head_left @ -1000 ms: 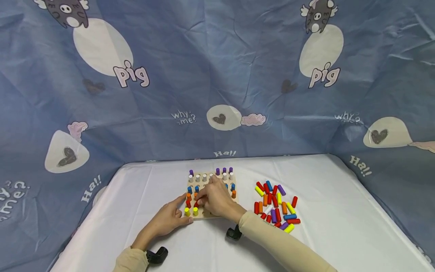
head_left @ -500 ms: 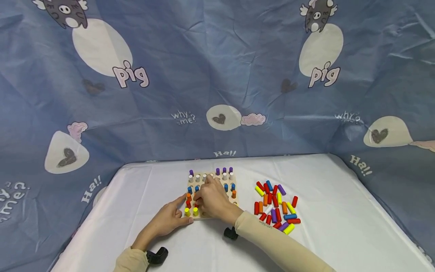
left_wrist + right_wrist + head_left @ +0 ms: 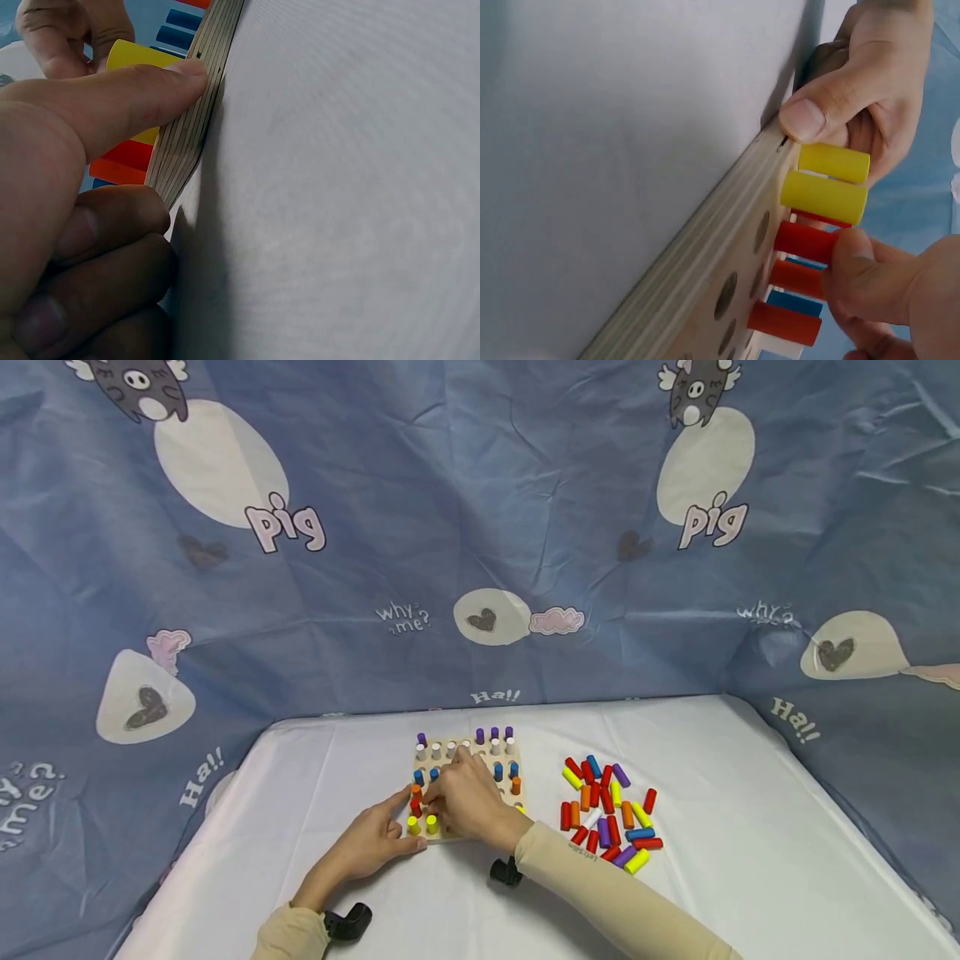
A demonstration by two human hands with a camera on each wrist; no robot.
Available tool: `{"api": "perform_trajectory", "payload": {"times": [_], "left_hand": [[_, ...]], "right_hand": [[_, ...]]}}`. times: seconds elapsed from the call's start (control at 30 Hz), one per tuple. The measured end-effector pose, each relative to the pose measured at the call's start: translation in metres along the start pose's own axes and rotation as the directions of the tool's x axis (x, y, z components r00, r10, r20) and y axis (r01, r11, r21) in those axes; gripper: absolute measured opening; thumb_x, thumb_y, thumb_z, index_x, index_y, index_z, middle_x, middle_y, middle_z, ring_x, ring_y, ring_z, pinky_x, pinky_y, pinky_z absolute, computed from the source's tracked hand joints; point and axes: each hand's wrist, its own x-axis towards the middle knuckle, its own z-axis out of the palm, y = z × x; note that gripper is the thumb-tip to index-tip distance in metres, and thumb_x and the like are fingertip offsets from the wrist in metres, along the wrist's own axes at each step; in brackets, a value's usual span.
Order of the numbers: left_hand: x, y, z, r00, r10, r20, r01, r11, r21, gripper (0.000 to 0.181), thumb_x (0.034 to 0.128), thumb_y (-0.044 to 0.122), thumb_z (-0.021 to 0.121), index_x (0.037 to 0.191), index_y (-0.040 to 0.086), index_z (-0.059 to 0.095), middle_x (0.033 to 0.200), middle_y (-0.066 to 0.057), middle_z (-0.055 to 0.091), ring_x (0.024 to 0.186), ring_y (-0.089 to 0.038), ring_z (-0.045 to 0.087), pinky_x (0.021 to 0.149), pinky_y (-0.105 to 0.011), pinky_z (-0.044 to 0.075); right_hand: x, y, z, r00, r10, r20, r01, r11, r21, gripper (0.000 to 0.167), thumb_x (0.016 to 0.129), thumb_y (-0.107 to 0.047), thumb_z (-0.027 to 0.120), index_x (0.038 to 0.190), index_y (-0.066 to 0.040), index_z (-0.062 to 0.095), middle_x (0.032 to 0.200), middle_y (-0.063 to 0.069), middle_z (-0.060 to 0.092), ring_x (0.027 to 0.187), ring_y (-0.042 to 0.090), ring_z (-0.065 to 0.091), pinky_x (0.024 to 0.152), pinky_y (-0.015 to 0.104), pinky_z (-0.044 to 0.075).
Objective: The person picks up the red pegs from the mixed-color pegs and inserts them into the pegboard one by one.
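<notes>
A wooden pegboard (image 3: 676,277) lies on the white table, with upright pegs standing in rows by colour. My left hand (image 3: 366,842) grips its near left corner, thumb on the near edge and index finger along the left side. Over the board, my right hand (image 3: 472,797) pinches a red peg (image 3: 804,241) between thumb and fingers; the peg stands in a hole behind two yellow pegs (image 3: 825,196). An orange peg (image 3: 791,279) is close by these fingertips. The right hand hides the board's middle in the head view.
To the right of the board lies a loose pile of pegs, among them a white peg (image 3: 592,818), a blue peg (image 3: 641,834) and several red ones. A blue printed cloth (image 3: 360,560) hangs behind the table.
My right hand has shifted slightly left and now covers the red peg visible in the head view earlier. My left hand keeps its place at the corner.
</notes>
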Motion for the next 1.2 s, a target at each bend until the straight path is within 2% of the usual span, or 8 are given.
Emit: {"api": "perform_trajectory", "payload": {"times": [0.2,0.4,0.53,0.77,0.87,1.0,1.1,1.2], "left_hand": [[0.000,0.001,-0.002,1.000,-0.016,0.002,0.016,1.000,0.000,0.101,0.0902,0.038,0.085,0.165,-0.002,0.030,0.054,0.009,0.040,0.048,-0.006,0.030,0.050,-0.023,0.029],[0.000,0.002,-0.002,1.000,-0.029,0.002,0.029,0.999,-0.014,0.101,0.0892,0.036,0.086,0.165,-0.002,0.030,0.053,0.010,0.039,0.048,-0.006,0.029,0.050,-0.023,0.030],[0.001,0.003,-0.001,1.000,-0.023,-0.005,0.023,1.000,-0.015,0.102,0.0886,0.036,0.086,0.165,-0.003,0.031,0.053,0.009,0.039,0.048,-0.007,0.030,0.052,-0.024,0.032],[0.001,0.002,0.001,0.999,-0.033,-0.015,0.032,0.999,-0.031,0.103,0.0871,0.034,0.087,0.164,-0.003,0.031,0.053,0.008,0.039,0.049,-0.007,0.030,0.052,-0.024,0.031],[0.001,0.002,0.002,0.999,-0.050,-0.010,0.050,0.998,-0.027,0.103,0.0873,0.036,0.087,0.165,-0.002,0.031,0.054,0.008,0.039,0.049,-0.008,0.029,0.051,-0.023,0.030],[0.000,0.001,0.003,0.997,-0.077,0.000,0.077,0.997,-0.023,0.104,0.0873,0.038,0.087,0.165,-0.002,0.030,0.054,0.007,0.038,0.050,-0.009,0.028,0.049,-0.023,0.028],[0.000,0.000,0.002,0.997,-0.075,0.000,0.075,0.997,-0.026,0.104,0.0873,0.037,0.087,0.165,-0.003,0.030,0.054,0.007,0.038,0.049,-0.010,0.028,0.049,-0.023,0.028],[0.003,0.001,0.001,0.998,-0.057,-0.003,0.057,0.998,-0.027,0.104,0.0874,0.037,0.087,0.164,-0.004,0.030,0.054,0.007,0.038,0.049,-0.009,0.027,0.049,-0.023,0.027]], "right_hand": [[-0.002,0.005,-0.009,1.000,-0.004,0.026,0.001,0.994,0.106,0.016,0.090,-0.011,0.084,0.100,-0.023,0.088,0.085,-0.008,0.079,0.082,0.009,0.052,0.076,0.026,0.033],[-0.009,0.021,-0.029,0.999,-0.022,-0.049,0.029,0.988,0.153,0.015,0.089,-0.009,0.085,0.098,-0.020,0.088,0.084,-0.005,0.079,0.080,0.013,0.056,0.080,0.031,0.035],[-0.014,0.041,-0.046,0.996,0.012,-0.086,0.001,0.989,0.149,0.014,0.087,-0.009,0.086,0.096,-0.019,0.088,0.085,-0.004,0.080,0.077,0.015,0.053,0.076,0.030,0.031],[-0.023,0.087,-0.078,0.993,0.087,-0.084,-0.079,0.992,0.095,0.016,0.084,-0.010,0.089,0.099,-0.015,0.088,0.087,-0.002,0.080,0.083,0.019,0.054,0.078,0.034,0.034],[-0.031,0.110,-0.087,0.993,0.103,-0.059,-0.100,0.994,0.053,0.020,0.082,-0.009,0.090,0.101,-0.013,0.087,0.093,0.000,0.082,0.087,0.021,0.061,0.081,0.037,0.033],[-0.044,0.139,-0.093,0.991,0.135,0.021,-0.135,0.991,-0.002,0.026,0.080,-0.006,0.091,0.105,-0.011,0.086,0.096,0.004,0.082,0.091,0.023,0.065,0.085,0.040,0.034],[-0.054,0.156,-0.093,0.979,0.184,0.092,-0.182,0.983,-0.024,0.028,0.081,-0.005,0.090,0.108,-0.010,0.085,0.097,0.007,0.081,0.094,0.027,0.062,0.086,0.041,0.037],[-0.063,0.167,-0.091,0.956,0.244,0.162,-0.243,0.970,-0.025,0.026,0.085,-0.005,0.088,0.110,-0.010,0.085,0.101,0.007,0.080,0.097,0.027,0.056,0.086,0.041,0.040]]}}
